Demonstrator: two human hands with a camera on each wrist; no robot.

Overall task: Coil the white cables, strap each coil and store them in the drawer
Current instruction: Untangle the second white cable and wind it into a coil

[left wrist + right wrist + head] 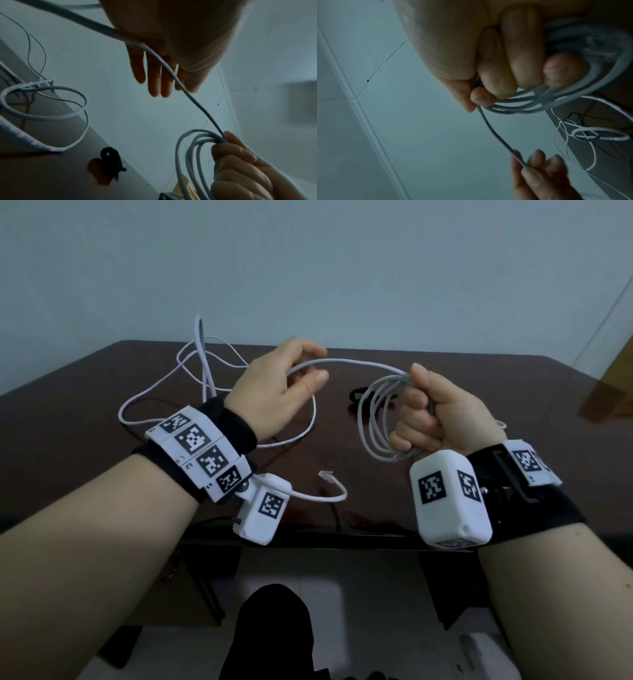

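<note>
The white cable (pixel 359 364) runs nearly level between my hands, a smooth round cord arcing from left to right above the dark glossy bench (pixel 445 392). At its right end it joins the coil (pixel 376 419), several oval loops hanging downward from my right hand (pixel 442 412), whose grip is clamped in a fist on the bunched strands, thumb up. My left hand (pixel 274 392) is raised, palm turned inward, fingers loosely curved with the cord passing between thumb and fingers. The slack trails in loose loops on the bench behind; a clear plug end (pixel 325 475) lies near the front edge. A black strap (pixel 111 161) lies on the bench beyond the coil.
</note>
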